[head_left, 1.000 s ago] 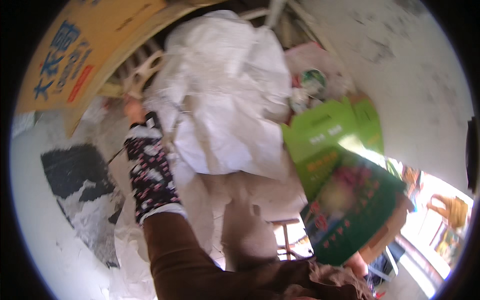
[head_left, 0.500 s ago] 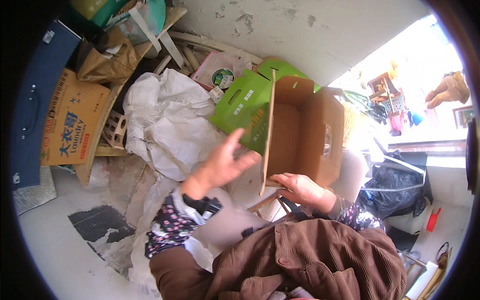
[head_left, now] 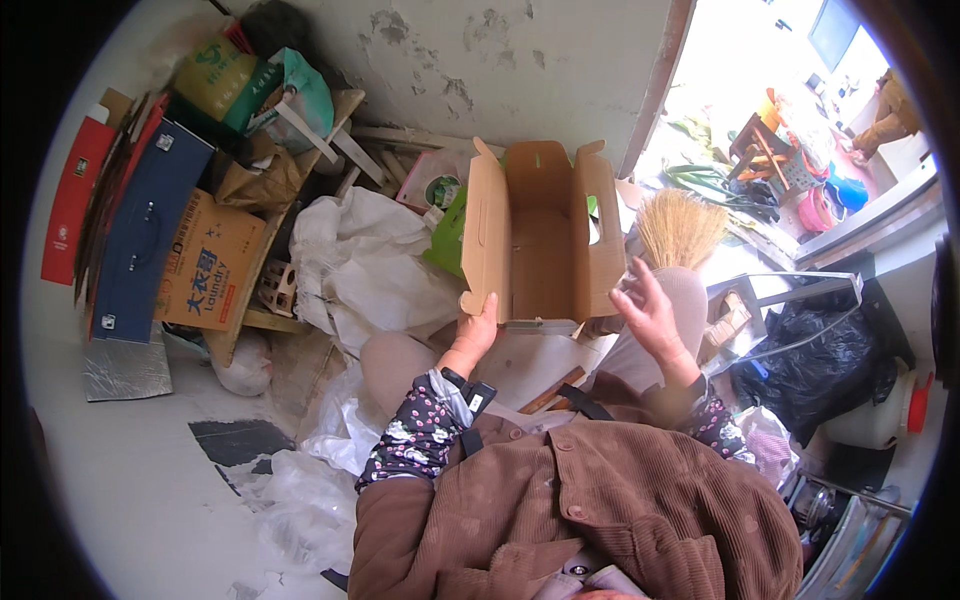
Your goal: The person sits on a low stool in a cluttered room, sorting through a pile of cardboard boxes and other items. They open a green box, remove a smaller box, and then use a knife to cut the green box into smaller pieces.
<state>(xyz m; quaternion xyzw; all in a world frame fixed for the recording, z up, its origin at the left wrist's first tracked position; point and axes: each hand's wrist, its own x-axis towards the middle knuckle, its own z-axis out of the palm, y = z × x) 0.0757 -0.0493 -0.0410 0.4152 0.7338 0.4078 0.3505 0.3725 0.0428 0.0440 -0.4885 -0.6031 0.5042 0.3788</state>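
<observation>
An open cardboard box [head_left: 540, 250] with a plain brown inside stands before me, its side flaps spread and its hollow facing up toward me. My left hand [head_left: 474, 335] grips the near lower corner of the left flap, thumb on the inner face. Just off the box's right near corner, my right hand [head_left: 648, 315] is raised with its fingers apart, holding nothing. Behind the left flap shows part of a green carton [head_left: 449, 238]; the rest of it is hidden.
A straw broom [head_left: 680, 228] stands right of the box. White woven sacking [head_left: 350, 260] lies to the left, before a printed brown carton [head_left: 215, 265] and a blue case [head_left: 150, 230]. A black plastic bag [head_left: 795, 370] sits at the right. Another person [head_left: 888, 115] is at the far right.
The box has turned and moved slightly left, so its inside faces me squarely. My left hand has taken hold of its left flap; my right hand has let go and risen right.
</observation>
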